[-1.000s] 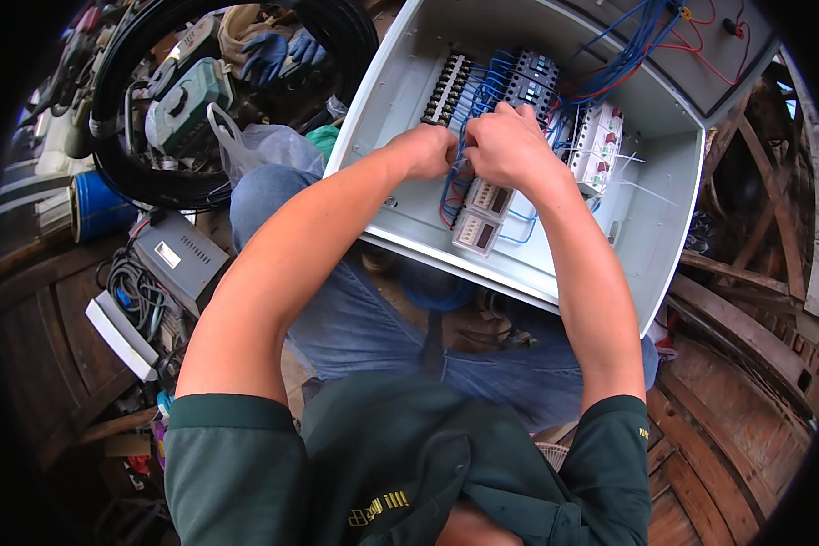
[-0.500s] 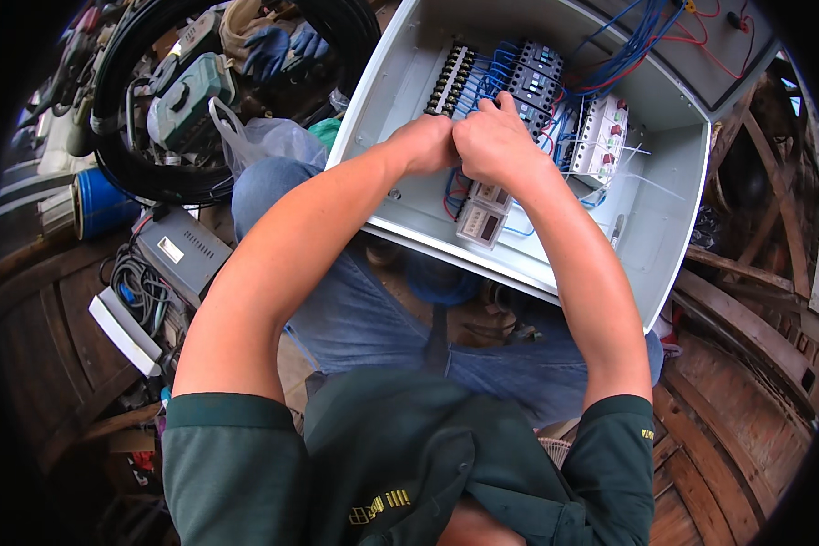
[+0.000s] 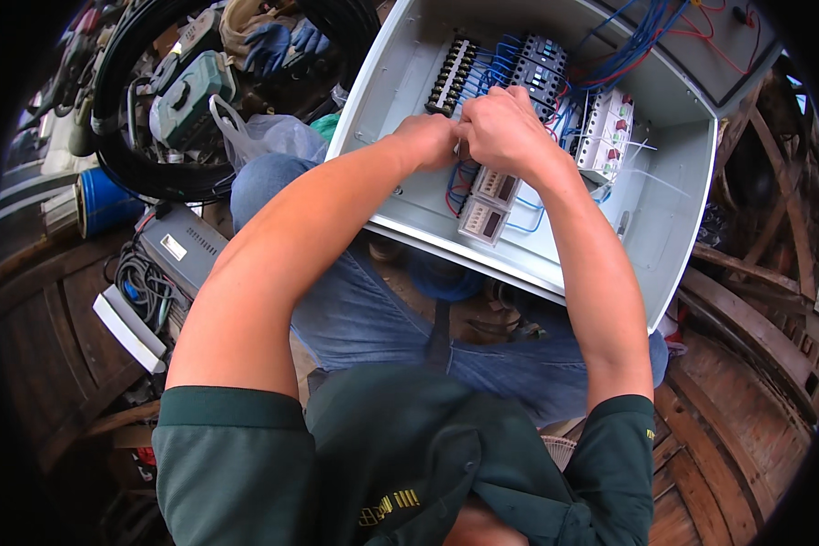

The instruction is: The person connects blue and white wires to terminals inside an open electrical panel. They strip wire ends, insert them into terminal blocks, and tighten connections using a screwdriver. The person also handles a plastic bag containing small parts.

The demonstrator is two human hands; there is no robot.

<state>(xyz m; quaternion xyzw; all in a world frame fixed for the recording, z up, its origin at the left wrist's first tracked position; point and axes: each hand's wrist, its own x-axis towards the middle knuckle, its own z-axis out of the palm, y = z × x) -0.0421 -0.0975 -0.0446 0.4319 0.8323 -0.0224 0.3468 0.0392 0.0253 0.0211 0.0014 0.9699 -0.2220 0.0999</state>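
Observation:
An open grey-white electrical enclosure [image 3: 692, 264] rests in front of me, tilted across my lap. Inside it, my left hand [image 3: 426, 141] and my right hand [image 3: 505, 127] meet just below a black terminal block [image 3: 452, 77]. Both hands have curled fingers closed close together; whatever they grip is hidden behind them. Beyond my right hand stand black contactors [image 3: 539, 73] with blue wires [image 3: 499, 62]. Two small timer-like modules [image 3: 482, 222] with dark windows sit nearer me. Right of the contactors is a row of white circuit breakers [image 3: 602, 136] with red-brown levers and loose white cable ties [image 3: 655, 180].
The enclosure's door [image 3: 701, 45] hangs open at the far right, with blue and red wires running to it. At left lie a black cable coil [image 3: 109, 136], a green tool case [image 3: 196, 96], a plastic bag [image 3: 278, 141] and a grey metal box [image 3: 180, 246]. Wooden pieces [image 3: 764, 328] lie at right.
My right hand has shifted slightly right, and its raised finger has folded down. Both hands remain together below the terminal block. The view has shifted a little.

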